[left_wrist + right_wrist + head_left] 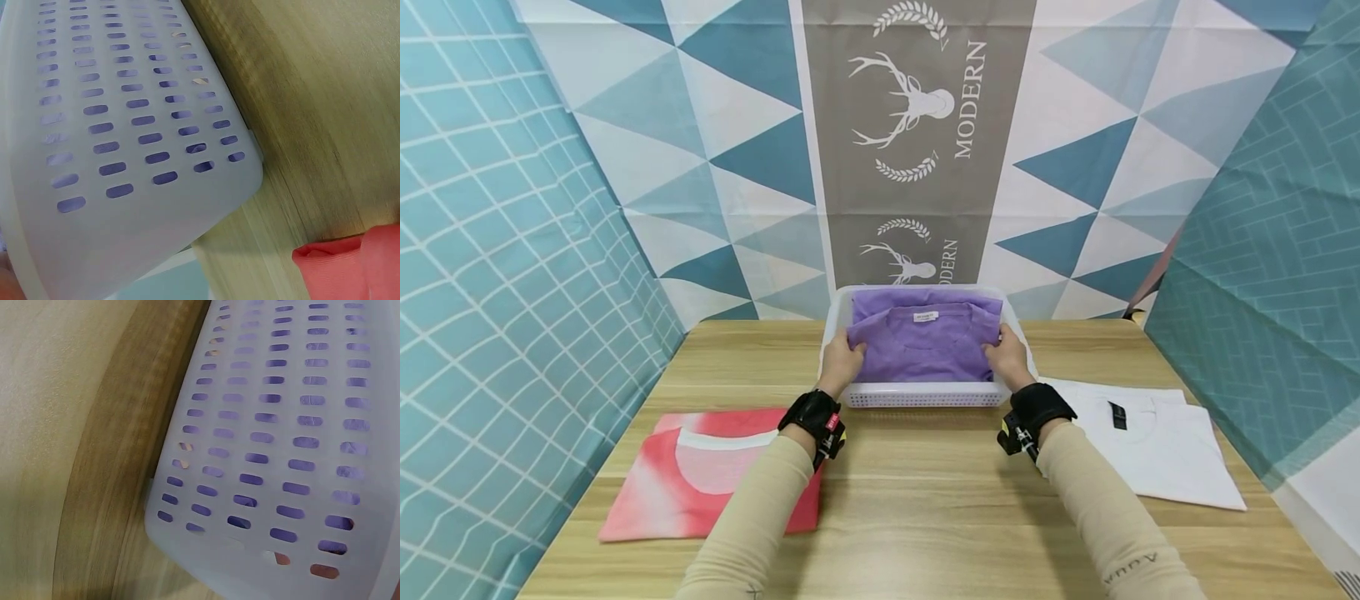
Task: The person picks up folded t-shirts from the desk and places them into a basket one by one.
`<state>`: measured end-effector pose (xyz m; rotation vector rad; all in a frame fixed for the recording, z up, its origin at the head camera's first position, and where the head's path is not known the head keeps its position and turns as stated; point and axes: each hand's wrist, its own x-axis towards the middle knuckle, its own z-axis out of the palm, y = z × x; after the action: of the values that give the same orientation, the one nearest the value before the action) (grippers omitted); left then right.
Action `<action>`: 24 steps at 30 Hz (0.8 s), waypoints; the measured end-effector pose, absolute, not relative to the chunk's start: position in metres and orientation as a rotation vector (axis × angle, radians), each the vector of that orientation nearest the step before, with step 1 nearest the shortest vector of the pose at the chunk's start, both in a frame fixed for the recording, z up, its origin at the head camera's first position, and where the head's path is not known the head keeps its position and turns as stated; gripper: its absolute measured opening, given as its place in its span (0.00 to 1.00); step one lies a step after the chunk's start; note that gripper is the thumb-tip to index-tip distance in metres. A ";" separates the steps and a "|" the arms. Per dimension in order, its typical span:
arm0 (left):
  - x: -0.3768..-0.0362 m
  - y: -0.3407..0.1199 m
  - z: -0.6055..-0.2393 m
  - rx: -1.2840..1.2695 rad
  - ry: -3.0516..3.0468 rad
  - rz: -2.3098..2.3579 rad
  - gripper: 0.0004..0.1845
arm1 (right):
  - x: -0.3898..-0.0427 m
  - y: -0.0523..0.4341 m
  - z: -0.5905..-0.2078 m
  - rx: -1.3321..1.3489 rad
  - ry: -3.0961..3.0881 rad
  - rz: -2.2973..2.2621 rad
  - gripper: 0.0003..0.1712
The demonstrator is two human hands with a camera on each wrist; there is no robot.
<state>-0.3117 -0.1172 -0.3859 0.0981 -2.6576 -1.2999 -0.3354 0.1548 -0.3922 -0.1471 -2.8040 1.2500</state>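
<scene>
1. Nearest, on the wooden table [925, 500]: a folded pink and white shirt [700, 479] on the left, a folded white shirt [1157, 450] on the right, both lying flat and untouched.
2. Just beyond, both forearms in beige sleeves reaching forward, a black wrist strap on each.
3. Left hand [841, 364] curled onto the left edge of the folded purple shirt [925, 346]; right hand [1009, 358] curled onto its right edge (fingertips tucked into the cloth, so the exact pinch cannot be made out).
4. Purple shirt sitting inside the white basket [925, 393], neck opening and small white label facing up, folded into a compact rectangle that nearly fills the basket.
5. Likely light and soft, limp when unsupported, not slippery, not fragile; best held at both side edges together, as here, so the fold stays intact.
6. Basket wall of thin slotted plastic (purple visible through the slots from both wrist views), standing at the far middle of the table.
7. Farthest: a backdrop of blue and white triangles with a grey deer banner [917, 125].
</scene>
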 end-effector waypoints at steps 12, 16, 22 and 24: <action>-0.316 -0.116 -0.390 0.076 -2.704 -1.292 0.16 | -0.337 0.153 -0.391 -0.188 -2.885 1.255 0.23; -0.323 -0.117 -0.400 0.025 -2.725 -1.191 0.16 | -0.337 0.151 -0.389 -0.168 -2.928 1.129 0.22; -0.315 -0.109 -0.391 0.066 -2.922 -0.949 0.13 | -0.338 0.146 -0.391 -0.237 -3.063 0.805 0.16; -0.316 -0.107 -0.392 0.073 -2.985 -0.814 0.11 | -0.339 0.144 -0.392 -0.263 -3.111 0.705 0.14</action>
<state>-0.3161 -0.1068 -0.3916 0.0731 -2.9851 -0.8143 -0.3386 0.1443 -0.3917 -0.2629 -3.1105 0.7053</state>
